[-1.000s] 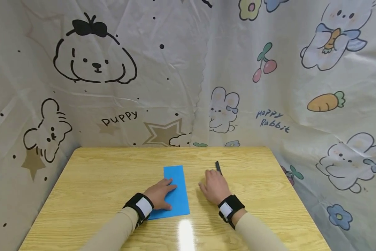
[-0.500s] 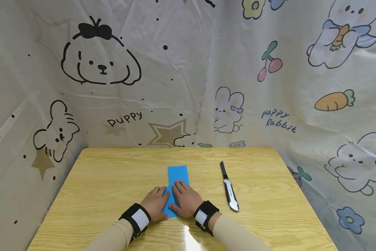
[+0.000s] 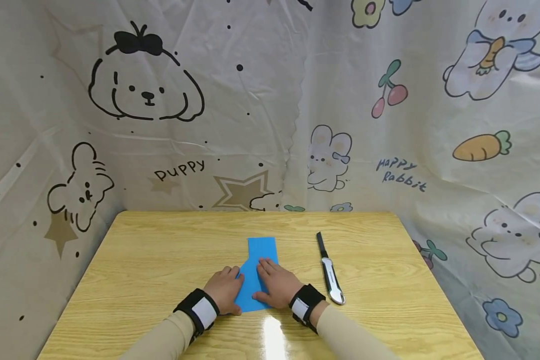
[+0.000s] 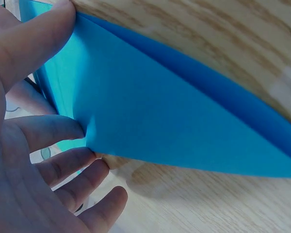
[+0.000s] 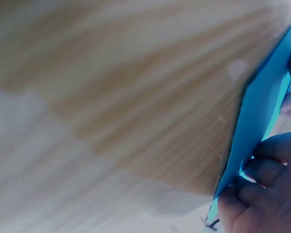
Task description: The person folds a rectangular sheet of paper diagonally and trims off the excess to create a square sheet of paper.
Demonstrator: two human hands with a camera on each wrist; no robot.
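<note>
A sheet of blue folded paper (image 3: pixel 251 285) lies on the table, its narrow strip upward and its lower part wider to the left. My left hand (image 3: pixel 224 290) is at its lower left edge. In the left wrist view, thumb and index finger hold the paper (image 4: pixel 150 107), which dents at the index tip; its loose edges stand slightly apart. My right hand (image 3: pixel 279 285) rests on the paper's right side with fingers stretched forward. The right wrist view catches only part of the right hand (image 5: pixel 266 189) along the paper's edge.
A utility knife (image 3: pixel 330 275) with a black blade and a grey-white handle lies right of the right hand, pointing away. The wooden table (image 3: pixel 170 250) ends at a printed curtain (image 3: pixel 206 140) behind and at the sides.
My right hand has left the utility knife and come across onto the paper. Both hands now work on the paper, whose upper strip has shifted right while the lower left part spreads wider.
</note>
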